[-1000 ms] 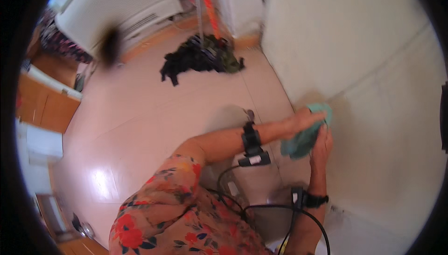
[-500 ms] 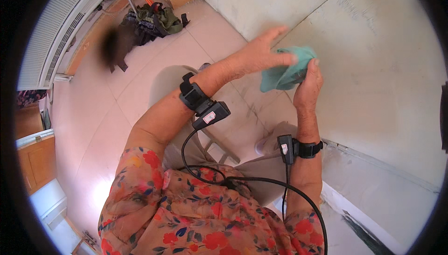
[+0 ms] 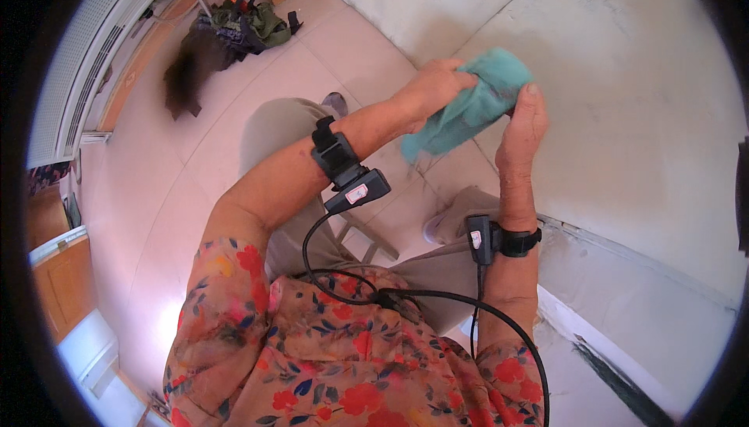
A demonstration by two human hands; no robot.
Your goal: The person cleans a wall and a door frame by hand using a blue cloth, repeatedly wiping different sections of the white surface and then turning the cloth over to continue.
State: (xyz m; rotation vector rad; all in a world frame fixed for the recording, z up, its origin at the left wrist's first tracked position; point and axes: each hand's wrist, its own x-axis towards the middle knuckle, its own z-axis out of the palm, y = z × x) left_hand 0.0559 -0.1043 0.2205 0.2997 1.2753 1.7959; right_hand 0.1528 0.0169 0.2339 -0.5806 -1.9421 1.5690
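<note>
A thin teal cloth [image 3: 495,76], smudged with grey, is bunched and hangs between my two hands. My left hand [image 3: 441,90] comes to it from the left, closed, its fingers gripping the cloth's left side. On the other side my right hand [image 3: 524,134] is closed on the right edge, thumb uppermost. A loose end of the cloth trails down to the lower left, below my left hand. My left fingertips are partly hidden by its folds.
A pale, scuffed panel [image 3: 624,115] fills the right side, close to my right arm. Below me are pink floor tiles [image 3: 156,193] and a small stool [image 3: 367,241] between my legs. A dark bag [image 3: 246,25] lies at the far left. A black cable [image 3: 468,299] joins my wrist devices.
My left hand, spread half a second ago, has closed on the cloth. The cloth now stretches longer, with its loose end lower and farther left. My right hand stays on it.
</note>
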